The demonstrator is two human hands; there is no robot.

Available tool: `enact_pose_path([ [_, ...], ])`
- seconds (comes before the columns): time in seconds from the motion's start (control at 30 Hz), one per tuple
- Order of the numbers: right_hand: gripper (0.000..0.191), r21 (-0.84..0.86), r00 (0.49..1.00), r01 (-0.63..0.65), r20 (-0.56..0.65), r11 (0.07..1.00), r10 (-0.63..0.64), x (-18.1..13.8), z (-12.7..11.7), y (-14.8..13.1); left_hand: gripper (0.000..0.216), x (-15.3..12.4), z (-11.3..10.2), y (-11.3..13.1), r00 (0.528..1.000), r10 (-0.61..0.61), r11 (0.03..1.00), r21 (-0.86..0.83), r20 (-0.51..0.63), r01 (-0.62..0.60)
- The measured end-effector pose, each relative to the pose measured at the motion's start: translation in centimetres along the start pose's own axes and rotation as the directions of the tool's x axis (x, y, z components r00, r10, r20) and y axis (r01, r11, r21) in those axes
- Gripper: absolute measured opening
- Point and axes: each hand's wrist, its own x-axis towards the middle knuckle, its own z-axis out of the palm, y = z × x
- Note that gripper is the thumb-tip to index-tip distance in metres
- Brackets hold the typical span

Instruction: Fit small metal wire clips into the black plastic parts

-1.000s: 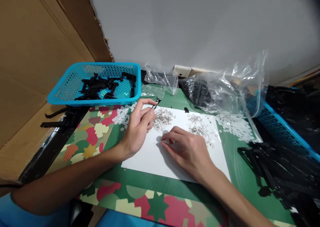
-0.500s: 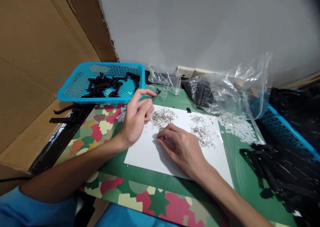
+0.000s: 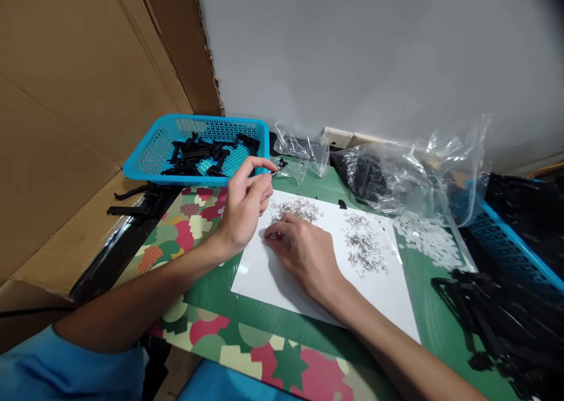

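Note:
My left hand [image 3: 247, 204] is raised over the far left part of a white sheet [image 3: 259, 280], its thumb and index finger closed on a small black plastic part [image 3: 281, 165]. Below and to the right, my right hand [image 3: 308, 257] is low over the same sheet, thumb and fingertips pinched together. Whatever those fingertips hold, if anything, is too small to make out. A pile of tiny metal pieces [image 3: 297, 208] lies just beyond the right hand, partly covered by it. More tiny metal pieces [image 3: 365, 251] are scattered on the sheet's right side.
A blue basket [image 3: 196, 179] with black parts stands at the back left. Clear plastic bags [image 3: 409, 174] lie along the wall, one holding black pieces. White discs [image 3: 427, 240] and a heap of black parts [image 3: 489, 318] are on the right, beside another blue basket [image 3: 515, 236].
My right hand has moved left across the sheet, nearer to my left hand. The left hand keeps its grip on the black part. The whole view has shifted slightly.

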Motion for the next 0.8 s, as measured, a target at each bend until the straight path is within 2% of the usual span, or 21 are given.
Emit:
enact_pose_path([
  [0.17,0.014,-0.005,0.999,0.005,0.044,1.0,-0.005,0.2,-0.5,-0.2,0.009,-0.1,-0.1,0.2,1.0,-0.019,1.0,-0.01,0.01,0.019],
  [0.23,0.014,0.055,0.998,0.045,0.046,0.997,-0.047,-0.1,-1.3,-0.2,0.009,-0.2,-0.1,0.2,0.999,-0.038,0.999,-0.014,0.03,0.038],
  [0.33,0.01,0.273,0.996,0.066,0.034,0.96,-0.078,-0.9,-3.1,0.0,0.011,-0.4,0.1,0.3,0.992,-0.068,0.997,-0.015,0.103,0.07],
  [0.5,0.012,0.628,0.992,-0.02,-0.085,0.778,0.094,-2.7,-5.5,2.2,0.02,-1.4,0.7,0.3,0.959,-0.108,0.994,0.007,0.263,0.11],
  [0.57,0.019,0.713,0.982,-0.022,-0.118,0.7,0.151,-3.4,-5.9,3.4,0.023,-1.9,1.1,0.5,0.917,-0.175,0.983,0.019,0.358,0.18],
  [0.67,0.013,0.752,0.977,0.021,-0.156,0.658,0.148,-4.1,-6.2,4.8,0.026,-2.6,1.3,0.9,0.794,-0.31,0.945,0.077,0.523,0.318],
  [0.73,0.004,0.763,0.976,0.076,-0.189,0.643,0.109,-4.5,-6.4,5.2,0.027,-2.9,1.3,1.2,0.722,-0.39,0.905,0.096,0.571,0.413],
  [0.8,0.003,0.78,0.974,0.123,-0.213,0.613,0.075,-4.9,-6.7,5.4,0.03,-3.0,1.3,1.4,0.68,-0.442,0.868,0.086,0.585,0.49],
])
